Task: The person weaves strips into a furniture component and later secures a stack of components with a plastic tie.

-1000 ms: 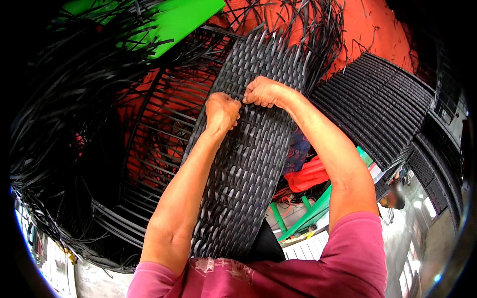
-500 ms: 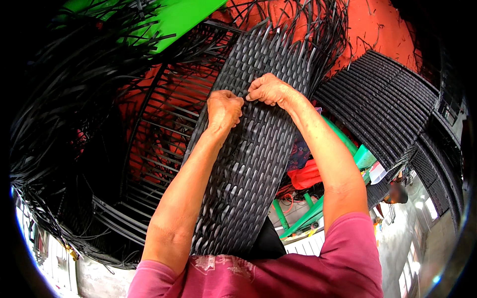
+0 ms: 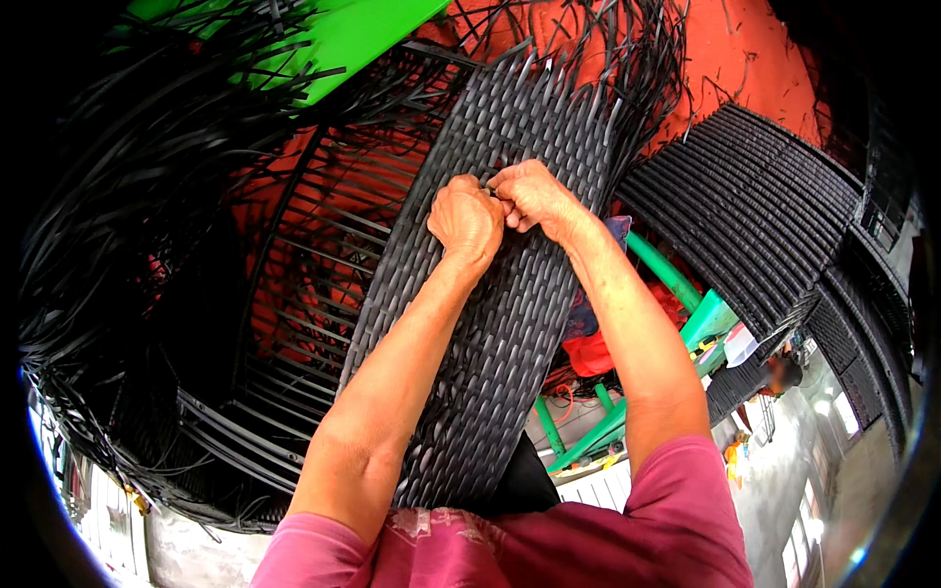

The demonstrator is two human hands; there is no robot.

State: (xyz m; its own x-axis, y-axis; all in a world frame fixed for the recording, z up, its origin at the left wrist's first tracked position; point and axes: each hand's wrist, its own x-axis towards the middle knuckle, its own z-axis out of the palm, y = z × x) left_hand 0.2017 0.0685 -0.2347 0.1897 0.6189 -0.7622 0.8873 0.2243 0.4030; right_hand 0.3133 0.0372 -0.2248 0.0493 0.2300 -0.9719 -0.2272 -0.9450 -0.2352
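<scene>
A long black panel of woven flat strips (image 3: pixel 480 372) slopes away from my lap, its loose strip ends (image 3: pixel 564 78) fanning out at the far edge. Over its upper middle, my left hand (image 3: pixel 468 220) is closed, knuckles up, against the weave. Touching it on the right, my right hand (image 3: pixel 534 201) pinches with thumb and fingers. Between the fingertips is something small and dark, perhaps a strip of the weave; the fingers cover most of it.
Left of the panel, an open black slatted frame (image 3: pixel 323 255) and a mass of loose black strips (image 3: pixel 127 196). At right, another black woven piece (image 3: pixel 755 196), green bars (image 3: pixel 667 269) and a red cloth (image 3: pixel 588 355). A green sheet (image 3: pixel 372 39) lies at the back over red floor (image 3: pixel 750 59).
My left hand has moved right and my right hand slightly down, so the two now touch. Both remain closed over the weave.
</scene>
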